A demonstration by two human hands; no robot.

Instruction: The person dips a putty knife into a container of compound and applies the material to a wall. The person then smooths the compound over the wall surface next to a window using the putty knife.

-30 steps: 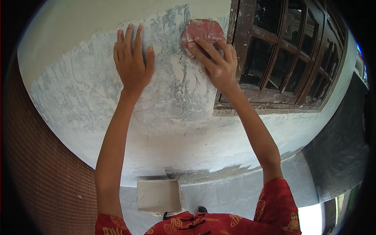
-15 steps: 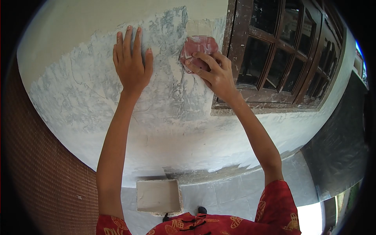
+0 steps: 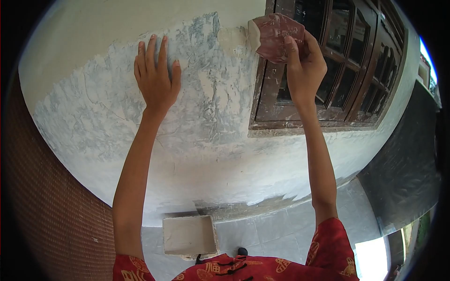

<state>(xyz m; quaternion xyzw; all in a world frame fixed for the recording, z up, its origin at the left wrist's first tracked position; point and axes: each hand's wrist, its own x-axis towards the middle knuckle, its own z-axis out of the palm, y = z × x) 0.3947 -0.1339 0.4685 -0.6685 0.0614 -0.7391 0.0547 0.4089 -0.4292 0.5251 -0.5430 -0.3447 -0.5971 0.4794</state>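
Observation:
My right hand point(image 3: 307, 70) grips a dark red, ridged piece point(image 3: 280, 40) smeared with white, its thumb on the near face. A pale, whitish surface shows along the left end of this piece. It is held up in front of the window frame's left edge, overlapping wall and frame in this view. Against the patchy grey-and-white wall point(image 3: 201, 93), my left hand point(image 3: 157, 77) lies flat with its fingers spread and holds nothing. A smooth cream patch point(image 3: 234, 42) shows on the wall just left of the red piece.
A brown wooden window point(image 3: 342, 56) with glass panes fills the upper right. Below, on the grey tiled floor point(image 3: 276, 229), stands a pale rectangular tub point(image 3: 187, 234) with whitish material inside. A woven brown panel point(image 3: 56, 201) borders the left side; a dark sheet point(image 3: 398, 164) hangs at right.
My right hand has moved up and right, taking the red piece from flat on the wall to a tilted position before the window frame. My left hand has stayed in place.

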